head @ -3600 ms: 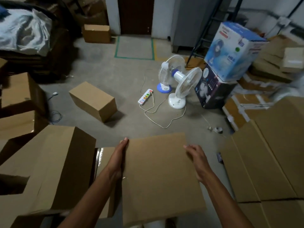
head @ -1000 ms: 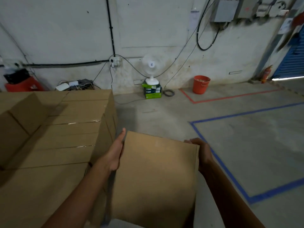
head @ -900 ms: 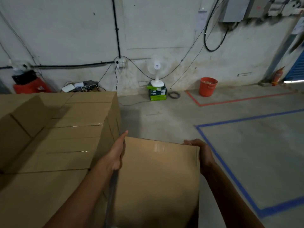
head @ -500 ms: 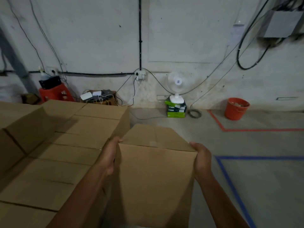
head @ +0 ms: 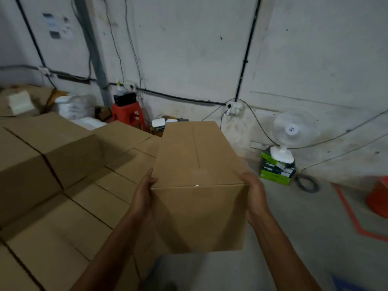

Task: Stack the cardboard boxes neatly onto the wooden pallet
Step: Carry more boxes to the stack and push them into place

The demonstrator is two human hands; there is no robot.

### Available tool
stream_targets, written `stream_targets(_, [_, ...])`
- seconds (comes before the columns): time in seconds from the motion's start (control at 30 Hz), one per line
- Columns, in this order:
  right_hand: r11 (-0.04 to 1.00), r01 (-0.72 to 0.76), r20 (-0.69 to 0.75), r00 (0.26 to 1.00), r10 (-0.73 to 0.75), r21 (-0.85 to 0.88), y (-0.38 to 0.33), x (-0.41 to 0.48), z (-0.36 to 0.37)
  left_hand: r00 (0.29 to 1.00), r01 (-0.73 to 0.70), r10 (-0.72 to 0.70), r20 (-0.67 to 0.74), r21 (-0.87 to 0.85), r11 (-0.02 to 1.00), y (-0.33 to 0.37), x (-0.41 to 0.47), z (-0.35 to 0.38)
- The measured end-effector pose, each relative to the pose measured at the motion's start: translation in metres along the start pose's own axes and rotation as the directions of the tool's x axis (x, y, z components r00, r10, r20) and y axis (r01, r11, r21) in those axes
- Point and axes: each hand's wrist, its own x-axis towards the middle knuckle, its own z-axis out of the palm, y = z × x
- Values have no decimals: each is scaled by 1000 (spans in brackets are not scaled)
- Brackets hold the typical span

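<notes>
A plain brown cardboard box [head: 199, 175], long and taped shut along its top seam, is held off the grey concrete floor [head: 294, 238] between both hands, with its short end turned towards the camera. The left hand [head: 143, 194] is laid flat against the box's left side near the upper front corner, its fingers straight and kept together. The right hand [head: 254, 192] is pressed against the opposite side at about the same height. Its fingers are also held together, though their ends are hidden behind the box's edge. The box is carried just beside the right edge of a large stack of matching brown cardboard boxes [head: 69, 185], which is arranged in stepped tiers on the left. Whether the carried box touches that stack cannot be told. Behind, against the stained white wall [head: 189, 49], a white table fan [head: 291, 133] is seen standing on a small pile of green-and-black cartons [head: 277, 171], with a coil of dark cable [head: 308, 183] lying just beside them. A white wall socket [head: 235, 107] is fixed between black cable runs, and a red plastic stool [head: 128, 114] is set near the wall beyond the stack. At the right edge an orange bucket [head: 379, 198] is partly shown, near a red taped line [head: 352, 215] on the floor.
</notes>
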Motion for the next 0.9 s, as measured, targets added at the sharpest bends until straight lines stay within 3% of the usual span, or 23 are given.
stream_targets(0.2, [987, 2, 169, 985, 25, -158, -13, 138, 84, 983, -110, 109, -150, 1, 994, 23, 123, 3])
stream_targets(0.33, [876, -275, 284, 871, 401, -395, -37, 225, 140, 963, -131, 134, -236, 26, 991, 55, 192, 4])
stream_targets(0.4, [839, -349, 283, 828, 484, -417, -34, 265, 163, 958, -147, 153, -242, 46, 988, 68, 223, 3])
stream_targets(0.67, [833, -370, 388, 756, 528, -411, 5, 383, 253, 908, -224, 246, -340, 102, 969, 78, 321, -7])
stream_targets(0.9, [872, -211, 629, 621, 468, -441, 23, 505, 333, 767, -242, 251, -590, 96, 966, 80, 405, 6])
